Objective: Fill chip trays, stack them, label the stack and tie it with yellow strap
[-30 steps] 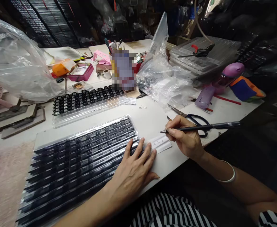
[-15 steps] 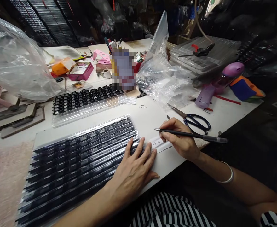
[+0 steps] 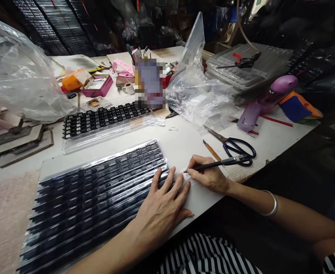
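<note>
My right hand (image 3: 210, 176) is closed round a black pen (image 3: 213, 164), its tip down on a small white paper slip (image 3: 195, 180) that bears some handwriting. Much of the slip is hidden under that hand. Fingers spread, my left hand (image 3: 164, 198) lies flat at the right edge of a clear plastic tray (image 3: 156, 142), its fingertips by the slip's left end. Rows of black parts (image 3: 98, 198) with small metal pins fill the tray.
Scissors (image 3: 238, 149) and a brown pencil-like stick (image 3: 211, 149) lie beyond my right hand. Behind the tray stands another tray of black parts (image 3: 104, 120). Crumpled plastic bags (image 3: 201, 99), a purple bottle-like object (image 3: 270, 101) and stacked clear trays (image 3: 247, 68) occupy the back.
My right hand has moved left and down with the pen, bringing its tip onto the slip. The brown stick shows more fully now. My left hand stays in place.
</note>
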`<action>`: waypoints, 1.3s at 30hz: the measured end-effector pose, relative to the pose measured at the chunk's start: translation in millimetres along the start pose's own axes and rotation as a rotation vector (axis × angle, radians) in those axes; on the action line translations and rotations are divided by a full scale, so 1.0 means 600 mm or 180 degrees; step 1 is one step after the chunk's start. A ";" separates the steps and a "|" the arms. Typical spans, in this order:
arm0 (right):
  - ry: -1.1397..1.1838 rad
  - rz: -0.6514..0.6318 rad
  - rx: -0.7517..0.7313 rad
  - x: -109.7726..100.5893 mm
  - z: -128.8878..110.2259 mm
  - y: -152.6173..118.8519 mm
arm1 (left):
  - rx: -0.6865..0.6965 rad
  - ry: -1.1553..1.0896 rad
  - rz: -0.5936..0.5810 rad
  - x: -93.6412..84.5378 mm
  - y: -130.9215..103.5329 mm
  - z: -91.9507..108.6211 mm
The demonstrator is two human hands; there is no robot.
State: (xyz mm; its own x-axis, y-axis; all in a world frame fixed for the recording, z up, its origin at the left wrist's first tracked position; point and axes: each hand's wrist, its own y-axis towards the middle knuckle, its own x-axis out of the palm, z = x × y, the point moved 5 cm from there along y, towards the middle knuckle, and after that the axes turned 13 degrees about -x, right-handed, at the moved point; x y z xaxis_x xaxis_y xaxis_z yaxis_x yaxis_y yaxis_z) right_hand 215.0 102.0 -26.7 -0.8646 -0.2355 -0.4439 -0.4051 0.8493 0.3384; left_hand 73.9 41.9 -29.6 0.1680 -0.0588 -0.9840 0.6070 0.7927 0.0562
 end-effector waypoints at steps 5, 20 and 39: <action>-0.0305 -0.0068 -0.0306 0.005 -0.002 -0.001 | 0.0037 0.0017 0.0016 0.000 -0.001 -0.001; -0.0313 -0.0286 -0.0430 0.015 0.004 -0.006 | -0.0024 0.0006 0.0028 -0.001 0.001 -0.001; -0.0492 -0.0279 -0.0410 0.011 0.004 -0.007 | 0.0011 0.0046 0.0032 0.005 0.001 -0.001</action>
State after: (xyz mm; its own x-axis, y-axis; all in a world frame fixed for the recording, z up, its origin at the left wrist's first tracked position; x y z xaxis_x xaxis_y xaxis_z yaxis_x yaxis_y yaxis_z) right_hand 212.0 97.9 -32.9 -0.7726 -0.2220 -0.5948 -0.5199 0.7591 0.3919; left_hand 74.4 42.4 -32.5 0.1628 -0.0420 -0.9858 0.6080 0.7911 0.0667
